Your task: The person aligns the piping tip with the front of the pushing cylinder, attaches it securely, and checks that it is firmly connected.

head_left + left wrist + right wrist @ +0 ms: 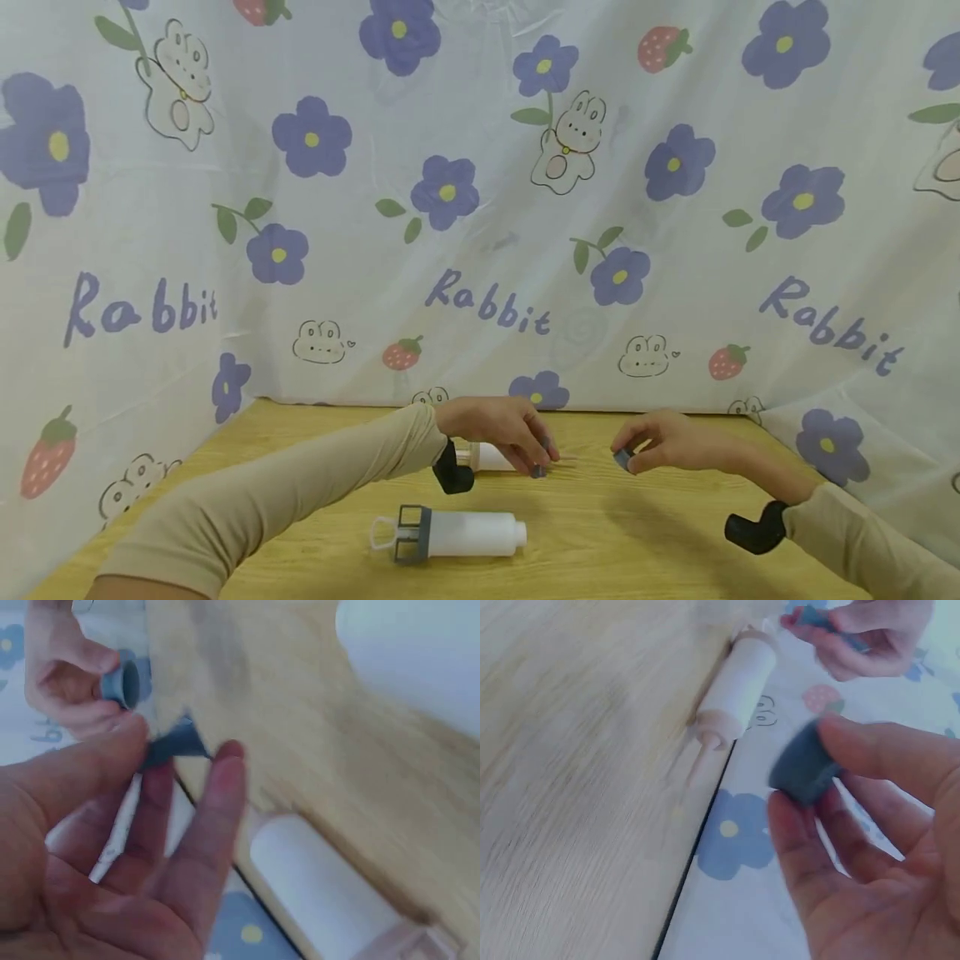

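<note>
My left hand pinches a small blue-grey piece between thumb and fingertips, just above the wooden table. My right hand pinches a small blue-grey cap a short way to the right, the two hands apart. A slim white tube with a thin nozzle lies on the table behind the left hand. A larger white bottle with a grey collar and clear loop lies on its side nearer me.
A floral "Rabbit" cloth hangs as a backdrop at the back and both sides of the table. Beige sleeves cover both forearms, with a black wrist mount on each.
</note>
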`<state>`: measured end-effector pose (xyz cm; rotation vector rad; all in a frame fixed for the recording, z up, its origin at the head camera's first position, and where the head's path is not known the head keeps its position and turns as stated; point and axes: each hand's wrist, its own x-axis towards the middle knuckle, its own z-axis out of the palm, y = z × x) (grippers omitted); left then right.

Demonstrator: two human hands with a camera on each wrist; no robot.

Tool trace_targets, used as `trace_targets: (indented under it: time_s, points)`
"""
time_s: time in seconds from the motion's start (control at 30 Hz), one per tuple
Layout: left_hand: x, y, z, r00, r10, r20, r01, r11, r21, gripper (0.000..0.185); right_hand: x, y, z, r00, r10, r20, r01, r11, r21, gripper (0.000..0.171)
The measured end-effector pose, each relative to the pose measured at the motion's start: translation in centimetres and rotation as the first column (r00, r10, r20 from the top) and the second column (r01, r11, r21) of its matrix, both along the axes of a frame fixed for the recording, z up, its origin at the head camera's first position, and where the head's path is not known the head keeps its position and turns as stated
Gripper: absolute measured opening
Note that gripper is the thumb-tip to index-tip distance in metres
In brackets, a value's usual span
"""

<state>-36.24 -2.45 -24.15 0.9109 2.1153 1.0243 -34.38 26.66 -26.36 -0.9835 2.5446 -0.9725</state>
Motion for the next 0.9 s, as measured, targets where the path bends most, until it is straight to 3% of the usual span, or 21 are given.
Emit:
trace_targets:
  time_s: [0.17,0.3,0.53,0.67,0.9]
  points:
    - [-0.8,-1.3,0.7,0.989,0.098,-0.112,-0.108,0.990,-0.091,0.014,-0.7,-0.3,-0.1,0.999,-0.035,-0.028,0.030,0.988,-0.153,0.033]
    - [-1.0,-1.8,1.0,0.967,0.117,-0.227,-0.151,0.979,-0.136,0.011,-1.0,-0.6,-0.4,0.997,-0.082,0.001,0.080,0.968,-0.238,0.033]
    - [-1.2,-2.3,1.2,0.922,0.151,-0.356,-0.223,0.960,-0.171,0.005,-1.3,-0.9,-0.5,0.988,-0.157,0.008,0.152,0.943,-0.296,0.036]
    - [-1.4,-2.6,1.4,0.904,0.143,-0.403,-0.235,0.954,-0.186,0.004,-1.4,-1.0,-0.7,0.975,-0.221,0.040,0.221,0.919,-0.328,0.039]
    - [-1.6,-2.9,1.8,0.903,0.126,-0.411,-0.203,0.968,-0.149,0.012,-1.3,-1.4,-1.3,0.957,-0.287,0.042,0.277,0.863,-0.422,0.044]
